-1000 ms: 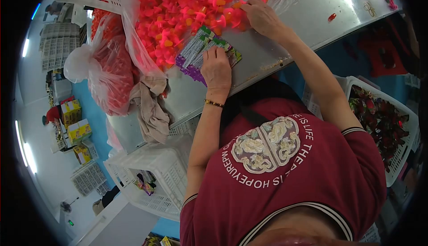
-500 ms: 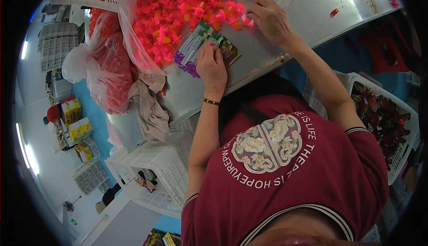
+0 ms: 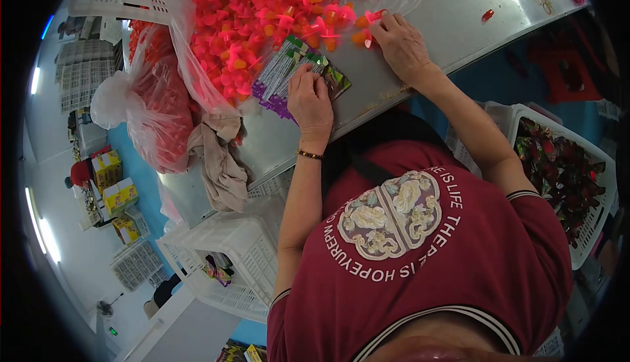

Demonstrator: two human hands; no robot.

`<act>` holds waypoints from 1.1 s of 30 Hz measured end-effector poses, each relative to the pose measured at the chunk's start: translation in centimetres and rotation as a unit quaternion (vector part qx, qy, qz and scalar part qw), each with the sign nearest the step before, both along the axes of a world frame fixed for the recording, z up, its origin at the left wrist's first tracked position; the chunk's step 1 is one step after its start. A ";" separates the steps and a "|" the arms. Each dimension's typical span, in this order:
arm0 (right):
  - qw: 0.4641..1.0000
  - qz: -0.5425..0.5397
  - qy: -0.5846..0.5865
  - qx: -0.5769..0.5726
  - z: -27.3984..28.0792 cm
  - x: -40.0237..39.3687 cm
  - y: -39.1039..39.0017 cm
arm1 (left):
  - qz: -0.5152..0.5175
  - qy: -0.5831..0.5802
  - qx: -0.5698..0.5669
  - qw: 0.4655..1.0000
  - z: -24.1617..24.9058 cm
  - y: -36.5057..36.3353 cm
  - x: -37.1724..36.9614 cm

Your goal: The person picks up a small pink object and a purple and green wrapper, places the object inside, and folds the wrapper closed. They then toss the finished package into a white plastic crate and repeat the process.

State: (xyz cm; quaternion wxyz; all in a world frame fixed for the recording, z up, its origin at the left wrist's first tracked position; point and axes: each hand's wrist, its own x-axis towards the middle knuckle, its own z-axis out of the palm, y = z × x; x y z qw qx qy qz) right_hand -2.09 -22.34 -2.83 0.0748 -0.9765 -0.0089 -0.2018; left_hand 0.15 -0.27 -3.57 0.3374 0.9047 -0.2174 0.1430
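On the metal table (image 3: 262,135) my left hand (image 3: 310,105) rests on a small stack of printed green and purple packets (image 3: 279,73), its fingers bent over them. To the right, my right hand (image 3: 401,45) pinches a small red and orange piece (image 3: 374,19) at the edge of the heap. That heap of pink-red pieces with orange ends (image 3: 256,17) spreads over the table beyond both hands.
A clear bag of red pieces (image 3: 161,103) and a beige cloth (image 3: 220,162) lie at the left. White crates stand below left (image 3: 252,250) and at the right with dark red wrapped items (image 3: 558,171). A red stool (image 3: 571,76) is at upper right.
My right hand has shifted slightly left and down, with its fingers closer together on a piece. My left hand stays on the packets.
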 end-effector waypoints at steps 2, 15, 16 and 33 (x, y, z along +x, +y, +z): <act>0.998 0.003 -0.045 0.043 -0.3 0.2 0.2 | 0.002 0.010 0.000 1.000 0.0 0.1 0.0; 0.935 0.089 0.060 0.337 0.0 -0.8 4.7 | 0.019 0.071 -0.055 0.996 0.3 0.3 0.0; 0.936 0.088 0.060 0.336 0.1 -0.8 4.5 | 0.019 0.072 -0.057 0.996 0.2 0.3 -0.1; 0.960 0.160 0.014 0.230 0.6 -0.6 4.2 | -0.004 0.051 -0.103 0.993 0.4 0.8 0.1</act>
